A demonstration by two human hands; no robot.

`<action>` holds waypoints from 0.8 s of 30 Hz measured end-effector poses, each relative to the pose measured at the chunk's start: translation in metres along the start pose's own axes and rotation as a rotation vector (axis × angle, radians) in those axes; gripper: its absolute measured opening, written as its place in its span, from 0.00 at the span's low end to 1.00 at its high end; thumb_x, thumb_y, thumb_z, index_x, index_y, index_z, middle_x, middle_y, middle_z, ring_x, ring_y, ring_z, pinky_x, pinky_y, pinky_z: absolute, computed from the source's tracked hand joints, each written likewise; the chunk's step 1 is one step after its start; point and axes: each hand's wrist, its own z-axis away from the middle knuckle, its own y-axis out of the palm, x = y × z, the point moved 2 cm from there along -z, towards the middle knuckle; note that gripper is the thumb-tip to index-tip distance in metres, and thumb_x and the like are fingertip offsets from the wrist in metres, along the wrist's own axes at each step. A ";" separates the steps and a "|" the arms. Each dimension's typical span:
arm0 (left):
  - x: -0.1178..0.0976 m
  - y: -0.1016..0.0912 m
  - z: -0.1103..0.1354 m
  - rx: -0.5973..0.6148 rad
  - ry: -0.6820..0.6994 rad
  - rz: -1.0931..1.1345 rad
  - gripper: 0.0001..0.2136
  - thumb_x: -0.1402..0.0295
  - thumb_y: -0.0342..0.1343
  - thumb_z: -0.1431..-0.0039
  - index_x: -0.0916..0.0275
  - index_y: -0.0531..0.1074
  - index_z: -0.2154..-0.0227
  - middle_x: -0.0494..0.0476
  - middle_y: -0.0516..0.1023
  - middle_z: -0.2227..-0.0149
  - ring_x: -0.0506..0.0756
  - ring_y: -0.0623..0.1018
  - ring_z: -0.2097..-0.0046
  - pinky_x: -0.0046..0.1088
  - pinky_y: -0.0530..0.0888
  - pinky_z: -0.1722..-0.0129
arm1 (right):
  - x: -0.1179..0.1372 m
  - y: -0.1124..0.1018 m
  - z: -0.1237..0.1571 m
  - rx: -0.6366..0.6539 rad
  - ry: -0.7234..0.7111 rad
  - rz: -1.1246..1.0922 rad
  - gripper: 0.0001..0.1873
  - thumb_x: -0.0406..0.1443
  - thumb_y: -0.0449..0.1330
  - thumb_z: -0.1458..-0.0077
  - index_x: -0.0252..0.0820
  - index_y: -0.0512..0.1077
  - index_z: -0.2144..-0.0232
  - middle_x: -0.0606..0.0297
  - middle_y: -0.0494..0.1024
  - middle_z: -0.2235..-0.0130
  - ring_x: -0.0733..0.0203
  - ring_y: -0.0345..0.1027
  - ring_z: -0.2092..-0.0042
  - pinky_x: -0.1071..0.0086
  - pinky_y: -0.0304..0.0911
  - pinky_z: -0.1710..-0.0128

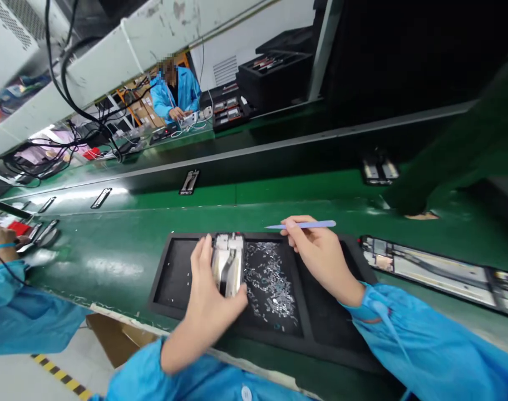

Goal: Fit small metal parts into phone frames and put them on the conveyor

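My left hand (212, 289) is closed around the sides of an opened phone body (228, 259), thumb on the near right edge and fingers along the left. The phone lies over a black foam tray (306, 312) with shallow compartments. Many small shiny metal pieces (274, 289) are scattered in the middle compartment, right of the phone. My right hand (314, 245) grips light purple tweezers (316, 224) above the tray's far edge, their tip pointing left. The tweezers' tip is apart from the phone, and nothing can be made out in it.
Another opened phone body (441, 267) lies right of the tray. Several more, including one phone body (190, 182), sit along the green line beyond. A co-worker's sleeve (5, 284) is at the left; another person (176, 92) works across. A dark post (420, 178) stands at the right.
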 end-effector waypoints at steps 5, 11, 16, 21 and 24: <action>0.018 0.027 -0.153 0.083 0.134 -0.005 0.49 0.73 0.64 0.52 0.52 0.46 0.29 0.64 0.49 0.29 0.66 0.59 0.30 0.47 0.63 0.32 | -0.007 -0.013 -0.010 0.290 0.026 0.087 0.24 0.57 0.61 0.41 0.42 0.74 0.66 0.67 0.74 0.78 0.62 0.68 0.75 0.68 0.64 0.74; 0.060 0.112 -0.291 0.132 0.020 -0.050 0.48 0.78 0.64 0.52 0.62 0.47 0.29 0.75 0.44 0.28 0.72 0.70 0.37 0.47 0.70 0.40 | -0.011 -0.015 -0.015 0.384 -0.064 0.255 0.17 0.50 0.63 0.40 0.44 0.80 0.68 0.60 0.84 0.66 0.56 0.78 0.68 0.65 0.73 0.68; 0.086 0.148 -0.322 0.140 0.005 -0.094 0.48 0.76 0.63 0.47 0.57 0.43 0.27 0.70 0.39 0.26 0.70 0.71 0.38 0.46 0.70 0.40 | -0.004 -0.016 -0.005 0.388 -0.507 0.338 0.04 0.36 0.65 0.38 0.48 0.80 0.61 0.65 0.86 0.64 0.57 0.81 0.66 0.65 0.78 0.65; 0.095 0.164 -0.324 0.130 0.017 -0.147 0.40 0.69 0.60 0.41 0.60 0.49 0.28 0.69 0.42 0.27 0.70 0.66 0.35 0.45 0.66 0.37 | 0.002 -0.015 -0.003 0.461 -0.685 0.407 0.14 0.30 0.67 0.41 0.47 0.78 0.52 0.65 0.86 0.62 0.58 0.82 0.65 0.67 0.79 0.63; 0.105 0.150 -0.329 0.093 0.010 -0.261 0.36 0.61 0.58 0.37 0.61 0.52 0.29 0.68 0.48 0.28 0.68 0.61 0.31 0.45 0.60 0.34 | 0.007 -0.014 -0.005 0.511 -0.726 0.429 0.13 0.28 0.64 0.39 0.44 0.78 0.53 0.62 0.86 0.62 0.58 0.82 0.66 0.66 0.79 0.66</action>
